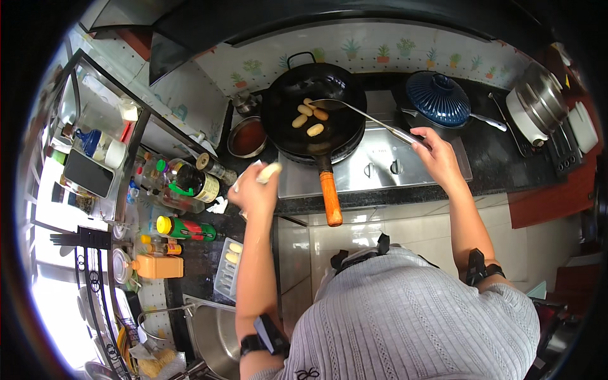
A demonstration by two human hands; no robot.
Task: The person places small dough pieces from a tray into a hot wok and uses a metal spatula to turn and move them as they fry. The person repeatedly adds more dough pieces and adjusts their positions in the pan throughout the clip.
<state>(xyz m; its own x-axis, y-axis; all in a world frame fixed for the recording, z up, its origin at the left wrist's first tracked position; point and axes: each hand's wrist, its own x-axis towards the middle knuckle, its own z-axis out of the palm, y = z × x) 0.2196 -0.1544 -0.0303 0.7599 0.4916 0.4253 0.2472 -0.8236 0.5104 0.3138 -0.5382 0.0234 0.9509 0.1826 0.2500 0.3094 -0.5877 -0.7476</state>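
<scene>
My left hand (255,190) is raised at the wok's near left, over the counter's edge, and pinches a pale oblong food piece (269,173). Something white, perhaps paper, shows behind its fingers. In my right hand (436,156) is the handle of a metal spatula (375,118), whose blade rests in a black wok (342,85) on the stove. Several oblong pieces (315,129) lie in the wok near the blade, mostly pale, one browner. A white compartment tray (223,280) holding more pale pieces sits left of my forearm, which partly hides it.
The wok's wooden handle (330,199) juts past the stove's front edge. Beside the wok stands a metal bowl (247,137) of reddish-brown contents. A blue-lidded pan (438,97) is at right. Bottles (187,229) crowd the left counter, before a steel sink (213,337).
</scene>
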